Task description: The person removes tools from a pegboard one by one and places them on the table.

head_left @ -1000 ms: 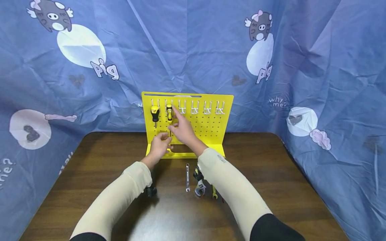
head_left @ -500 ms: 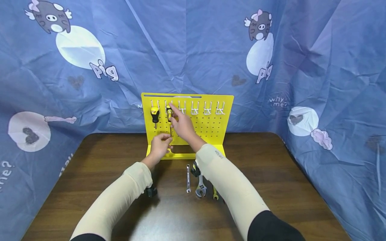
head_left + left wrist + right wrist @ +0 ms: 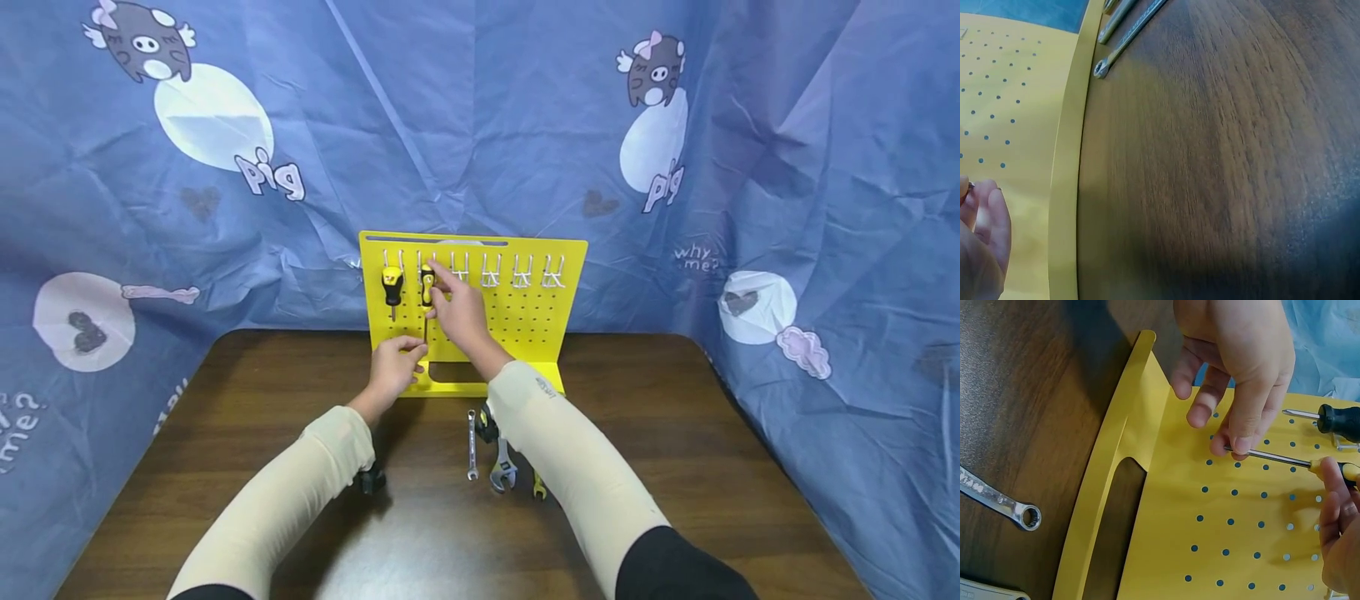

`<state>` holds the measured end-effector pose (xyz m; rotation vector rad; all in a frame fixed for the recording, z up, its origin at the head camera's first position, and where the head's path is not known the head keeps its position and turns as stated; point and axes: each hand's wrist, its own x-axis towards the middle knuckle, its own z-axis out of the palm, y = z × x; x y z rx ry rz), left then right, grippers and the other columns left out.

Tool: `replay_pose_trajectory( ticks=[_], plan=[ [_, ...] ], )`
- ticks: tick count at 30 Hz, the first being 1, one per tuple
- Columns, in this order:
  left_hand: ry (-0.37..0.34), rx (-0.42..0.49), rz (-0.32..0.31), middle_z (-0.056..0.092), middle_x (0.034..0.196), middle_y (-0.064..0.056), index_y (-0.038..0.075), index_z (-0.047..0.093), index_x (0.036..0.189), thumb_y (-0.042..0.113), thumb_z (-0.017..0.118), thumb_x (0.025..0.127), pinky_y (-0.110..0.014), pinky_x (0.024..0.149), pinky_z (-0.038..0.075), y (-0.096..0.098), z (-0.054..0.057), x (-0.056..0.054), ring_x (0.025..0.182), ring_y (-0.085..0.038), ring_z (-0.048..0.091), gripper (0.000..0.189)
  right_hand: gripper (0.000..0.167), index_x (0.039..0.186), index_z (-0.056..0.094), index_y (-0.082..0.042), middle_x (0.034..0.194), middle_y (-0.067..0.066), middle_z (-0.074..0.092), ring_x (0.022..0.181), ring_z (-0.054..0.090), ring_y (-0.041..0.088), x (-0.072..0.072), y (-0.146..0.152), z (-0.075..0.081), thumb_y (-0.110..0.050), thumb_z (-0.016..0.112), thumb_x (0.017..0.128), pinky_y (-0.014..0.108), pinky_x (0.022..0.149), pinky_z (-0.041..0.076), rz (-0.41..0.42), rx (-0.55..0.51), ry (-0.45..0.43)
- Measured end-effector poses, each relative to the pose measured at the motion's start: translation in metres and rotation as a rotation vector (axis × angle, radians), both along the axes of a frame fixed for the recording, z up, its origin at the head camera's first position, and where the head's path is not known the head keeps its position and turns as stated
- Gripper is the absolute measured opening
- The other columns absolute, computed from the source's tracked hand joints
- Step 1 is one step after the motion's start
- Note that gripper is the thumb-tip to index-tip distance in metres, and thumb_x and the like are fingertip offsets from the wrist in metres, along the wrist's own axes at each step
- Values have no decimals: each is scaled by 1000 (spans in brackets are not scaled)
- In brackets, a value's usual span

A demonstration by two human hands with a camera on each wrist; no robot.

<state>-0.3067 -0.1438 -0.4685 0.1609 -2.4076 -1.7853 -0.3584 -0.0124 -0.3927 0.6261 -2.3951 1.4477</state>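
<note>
A slim screwdriver (image 3: 427, 286) with a yellow and black handle stands upright before the second hook of the yellow pegboard (image 3: 517, 329). My right hand (image 3: 461, 317) holds its handle between thumb and fingers. Lower down, my left hand (image 3: 393, 367) pinches the tip of the metal shaft (image 3: 1279, 459) between thumb and forefinger, as the right wrist view shows closely. Left of it, a stubby screwdriver (image 3: 392, 286) with a yellow and black handle hangs in the first hook. In the left wrist view only part of the left hand (image 3: 985, 237) appears at the lower left.
White wire hooks (image 3: 491, 271) line the board's upper right. On the brown table (image 3: 630, 433) before the board lie a combination wrench (image 3: 472, 446), an adjustable wrench (image 3: 503, 471) and a yellow wrench (image 3: 539, 486), partly under the right sleeve. A blue curtain (image 3: 480, 125) hangs behind.
My right fingers have closed in on the screwdriver handle from its right side. The left hand keeps its pinch on the shaft tip. The whole view has shifted slightly.
</note>
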Motion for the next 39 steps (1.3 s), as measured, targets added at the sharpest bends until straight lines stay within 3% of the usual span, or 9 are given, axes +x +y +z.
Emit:
replay_pose_trajectory(
  ticks=[7, 15, 26, 30, 37, 39],
  plan=[
    [10, 0, -6, 70, 104, -17, -5, 72, 113, 12, 68, 97, -26, 51, 55, 1, -1, 4, 82, -40, 71, 24, 52, 149, 51, -28, 117, 15, 71, 66, 73, 26, 4, 1, -1, -7, 58, 102, 28, 40, 45, 4, -21, 7],
    [30, -16, -26, 70, 102, -16, -5, 72, 113, 12, 68, 97, -28, 53, 56, 0, -2, 7, 71, -25, 70, 23, 50, 147, 54, -28, 115, 15, 72, 66, 73, 28, 7, 2, 1, -7, 59, 102, 27, 38, 44, 5, -40, -21],
    [43, -44, -60, 71, 100, -15, -5, 73, 111, 12, 68, 97, -30, 56, 58, -2, -4, 14, 74, -29, 71, 23, 51, 148, 52, -27, 114, 15, 71, 67, 73, 30, 12, 5, 1, -7, 60, 101, 30, 37, 46, 27, -47, -40],
    [51, -28, -61, 70, 98, -16, -6, 72, 109, 11, 68, 97, -29, 55, 57, 1, -1, 19, 73, -30, 71, 21, 52, 148, 53, -27, 112, 14, 72, 67, 73, 28, 13, 7, 3, -6, 60, 101, 28, 39, 46, 33, -38, -46],
    [56, 14, -68, 69, 98, -18, -8, 71, 109, 8, 68, 96, -29, 52, 57, 5, 6, 28, 63, -16, 67, 21, 50, 145, 57, -20, 106, 15, 73, 66, 72, 33, 14, 9, 9, -4, 61, 98, 26, 39, 44, 48, -58, -26],
    [61, 17, -65, 69, 97, -17, -8, 71, 108, 8, 67, 96, -30, 52, 57, 5, 6, 30, 64, -18, 68, 20, 49, 144, 57, -20, 104, 13, 73, 65, 72, 30, 15, 9, 11, -4, 61, 98, 25, 39, 44, 51, -63, -32]
  ],
)
